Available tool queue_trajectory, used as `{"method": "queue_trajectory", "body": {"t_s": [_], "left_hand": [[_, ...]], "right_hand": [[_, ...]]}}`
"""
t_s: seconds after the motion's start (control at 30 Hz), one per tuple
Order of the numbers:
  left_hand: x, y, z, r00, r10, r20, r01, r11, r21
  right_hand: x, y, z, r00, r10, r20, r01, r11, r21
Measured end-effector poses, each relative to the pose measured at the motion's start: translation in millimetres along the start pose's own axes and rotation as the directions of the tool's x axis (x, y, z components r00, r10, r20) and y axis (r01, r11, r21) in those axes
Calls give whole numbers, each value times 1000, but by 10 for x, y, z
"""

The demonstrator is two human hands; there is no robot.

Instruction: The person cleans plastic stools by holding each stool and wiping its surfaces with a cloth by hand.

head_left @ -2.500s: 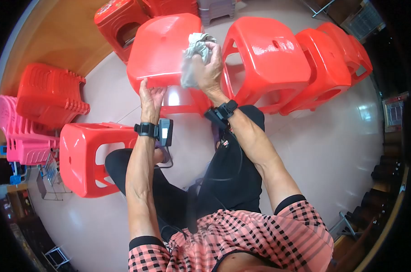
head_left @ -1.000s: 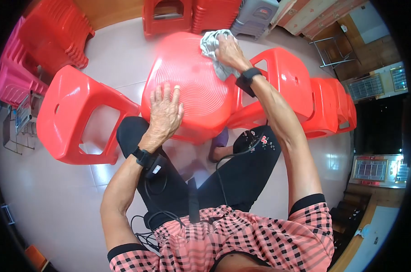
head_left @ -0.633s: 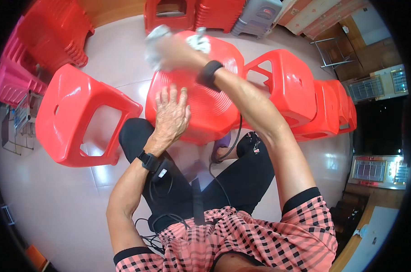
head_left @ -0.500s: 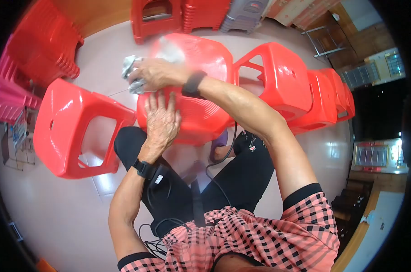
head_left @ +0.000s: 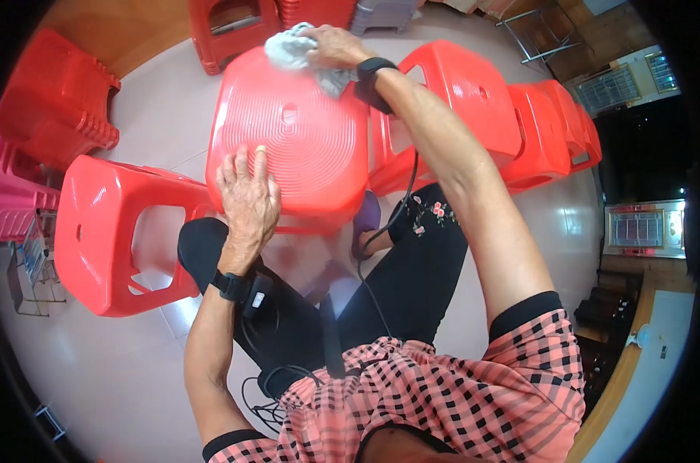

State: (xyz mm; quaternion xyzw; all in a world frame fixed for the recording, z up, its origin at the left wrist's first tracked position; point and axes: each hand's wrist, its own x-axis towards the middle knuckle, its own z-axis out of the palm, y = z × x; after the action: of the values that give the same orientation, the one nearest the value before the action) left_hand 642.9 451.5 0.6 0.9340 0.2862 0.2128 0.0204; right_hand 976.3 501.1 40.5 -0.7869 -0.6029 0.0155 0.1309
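A red plastic stool (head_left: 311,166) with a ringed seat stands upright in front of my knees. My left hand (head_left: 250,193) lies on the near left part of its seat, fingers stretched out and holding nothing. At the far right corner of the seat, my right hand (head_left: 336,48) grips a crumpled, pale grey-white cloth (head_left: 290,48). Part of the cloth hangs below the hand against the seat's far edge. The fingers of the right hand are partly hidden by the cloth and blur.
Another red stool (head_left: 95,231) lies tipped at the left. More red stools (head_left: 477,92) line up at the right. Stacks of red stools (head_left: 57,92) and grey stools (head_left: 385,14) stand behind. A black cable (head_left: 412,174) hangs from my right wrist past my legs.
My right hand has swept the cloth from the seat's left side to its far right corner. My left hand stays on the seat, slightly lower in view, as the camera view shifts.
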Motion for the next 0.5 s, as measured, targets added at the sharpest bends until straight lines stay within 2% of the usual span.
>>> {"method": "queue_trajectory", "body": {"t_s": [0.07,0.2,0.3,0.33,0.5], "left_hand": [[-8,-13,14,1000,8,-16,-8,1000,9],[-8,-1,37,1000,15,-27,-14,1000,17],[-3,-3,19,999,25,-28,-25,1000,5],[-3,7,21,999,28,-33,-27,1000,3],[-3,3,25,998,35,-55,-35,999,1]], "right_hand": [[-191,180,-98,990,127,67,-133,988,84],[-702,352,49,980,141,-140,-131,988,75],[-1223,14,-19,970,143,-196,-135,990,50],[-1390,-99,-28,971,89,-222,-78,995,58],[-2065,-747,-40,951,36,-307,1,993,120]]}}
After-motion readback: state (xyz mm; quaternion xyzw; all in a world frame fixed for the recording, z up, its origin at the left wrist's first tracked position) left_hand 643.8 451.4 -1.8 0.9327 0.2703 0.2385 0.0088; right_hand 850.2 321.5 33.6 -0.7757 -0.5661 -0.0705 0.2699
